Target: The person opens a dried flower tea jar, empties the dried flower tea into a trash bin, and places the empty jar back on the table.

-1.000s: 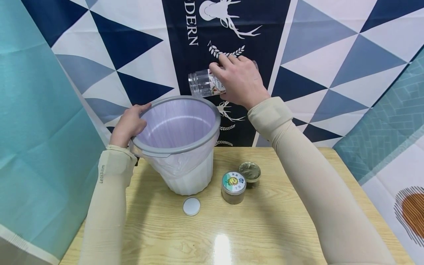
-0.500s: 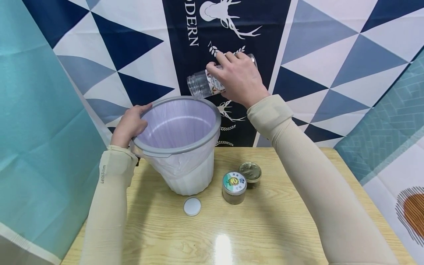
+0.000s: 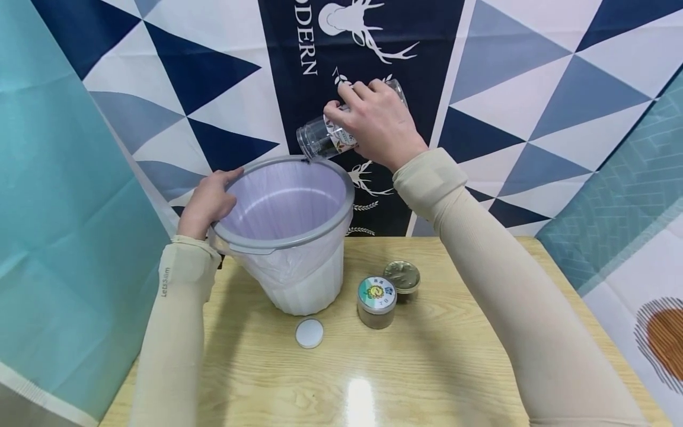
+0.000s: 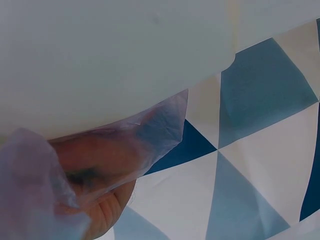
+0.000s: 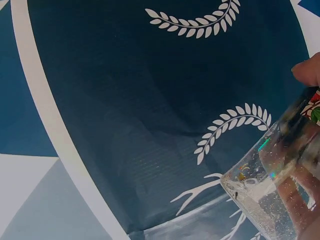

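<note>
My left hand (image 3: 207,203) grips the grey rim of a white trash can (image 3: 306,290) lined with a thin translucent bag (image 3: 288,201). In the left wrist view the loose bag (image 4: 160,125) drapes over part of that hand (image 4: 107,205), against the can's white wall (image 4: 115,60). My right hand (image 3: 380,121) holds a clear jar (image 3: 315,137) with a printed label. The jar tilts, its uncapped mouth lower, at the can's far rim; small dark bits show by the mouth. In the right wrist view, specks cling inside the jar's bottom end (image 5: 255,195).
On the wooden table (image 3: 277,385) lie a white round lid (image 3: 309,333), a lidded tub with a sunflower label (image 3: 376,302) and a second tub with a gold-green top (image 3: 402,276). A patterned cloth (image 3: 224,77) hangs close behind the can.
My right hand has shifted slightly left and tipped the jar more steeply, its mouth lower and its bottom end higher. Dark bits now show at the mouth. My left hand stays put.
</note>
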`<state>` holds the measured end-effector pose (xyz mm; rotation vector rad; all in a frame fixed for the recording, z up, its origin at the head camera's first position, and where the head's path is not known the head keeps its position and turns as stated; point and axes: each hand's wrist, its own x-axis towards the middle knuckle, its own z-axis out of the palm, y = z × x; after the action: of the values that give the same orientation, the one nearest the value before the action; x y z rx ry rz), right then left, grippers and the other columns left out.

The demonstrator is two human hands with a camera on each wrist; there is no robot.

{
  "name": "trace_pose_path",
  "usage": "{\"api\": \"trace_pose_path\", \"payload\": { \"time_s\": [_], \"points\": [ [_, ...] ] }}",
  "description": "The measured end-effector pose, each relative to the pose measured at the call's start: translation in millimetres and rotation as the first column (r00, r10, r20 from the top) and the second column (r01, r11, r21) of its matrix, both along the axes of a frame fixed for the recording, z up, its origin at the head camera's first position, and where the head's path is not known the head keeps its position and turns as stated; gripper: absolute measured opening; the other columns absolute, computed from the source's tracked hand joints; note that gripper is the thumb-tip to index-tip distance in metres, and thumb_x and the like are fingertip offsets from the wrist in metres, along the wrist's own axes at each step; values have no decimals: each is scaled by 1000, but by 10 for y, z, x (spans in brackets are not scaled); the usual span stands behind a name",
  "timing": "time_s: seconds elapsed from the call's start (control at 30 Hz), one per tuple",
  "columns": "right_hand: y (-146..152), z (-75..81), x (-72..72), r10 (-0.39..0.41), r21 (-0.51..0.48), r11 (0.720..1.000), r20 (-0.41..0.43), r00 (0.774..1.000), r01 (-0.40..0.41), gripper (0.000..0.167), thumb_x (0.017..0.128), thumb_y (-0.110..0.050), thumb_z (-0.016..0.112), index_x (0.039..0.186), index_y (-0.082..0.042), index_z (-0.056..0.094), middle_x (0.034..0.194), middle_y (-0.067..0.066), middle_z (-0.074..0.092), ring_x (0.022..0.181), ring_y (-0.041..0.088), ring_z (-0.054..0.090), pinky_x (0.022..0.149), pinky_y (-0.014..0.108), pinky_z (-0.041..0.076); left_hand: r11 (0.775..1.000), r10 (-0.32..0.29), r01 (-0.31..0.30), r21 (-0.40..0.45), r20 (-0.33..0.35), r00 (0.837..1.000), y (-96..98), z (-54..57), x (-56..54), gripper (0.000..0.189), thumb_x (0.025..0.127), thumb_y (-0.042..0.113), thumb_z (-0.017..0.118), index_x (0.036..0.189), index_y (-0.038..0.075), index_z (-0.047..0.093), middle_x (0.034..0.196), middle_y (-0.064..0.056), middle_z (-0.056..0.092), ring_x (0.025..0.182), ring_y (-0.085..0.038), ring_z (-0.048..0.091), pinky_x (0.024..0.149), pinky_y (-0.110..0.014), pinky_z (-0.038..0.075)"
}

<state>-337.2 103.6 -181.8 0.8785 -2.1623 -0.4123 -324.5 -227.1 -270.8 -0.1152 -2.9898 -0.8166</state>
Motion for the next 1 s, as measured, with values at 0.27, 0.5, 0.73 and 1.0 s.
{"api": "trace_pose_path", "payload": {
  "time_s": [0.27,0.5,0.73,1.0],
  "points": [
    [-20,32,24,-19,18,1000,4,1000,19,51,83,-11,80,128,-10,55,126,21,60,110,40,62,93,50,52,1000,1,-1,9,-15,1000,-2,-7,-7,77,89,-7,44,162,14,35,165,-28,30,141,-50,40,116,-65,37],
    [-3,14,20,-26,24,999,-4,1000,26,51,83,-13,80,128,-9,55,128,21,59,111,39,62,94,50,52,1000,4,-4,4,-12,1000,-24,-23,-8,76,90,-6,44,162,14,34,165,-29,29,140,-51,41,115,-66,37],
    [13,23,15,-11,29,1000,-19,1000,11,45,86,-6,73,127,-9,56,126,21,60,106,38,62,88,48,51,1000,0,0,-18,1,1000,-50,-23,-26,77,89,-6,42,163,14,33,165,-30,27,141,-51,39,115,-65,36],
    [28,53,13,18,50,999,-50,999,-16,39,89,4,63,125,-10,59,122,20,62,104,39,63,89,48,51,1000,-1,1,-1,-9,1000,-13,-18,-17,77,89,-7,43,163,14,34,163,-30,31,136,-50,43,114,-65,39]
  ]
}}
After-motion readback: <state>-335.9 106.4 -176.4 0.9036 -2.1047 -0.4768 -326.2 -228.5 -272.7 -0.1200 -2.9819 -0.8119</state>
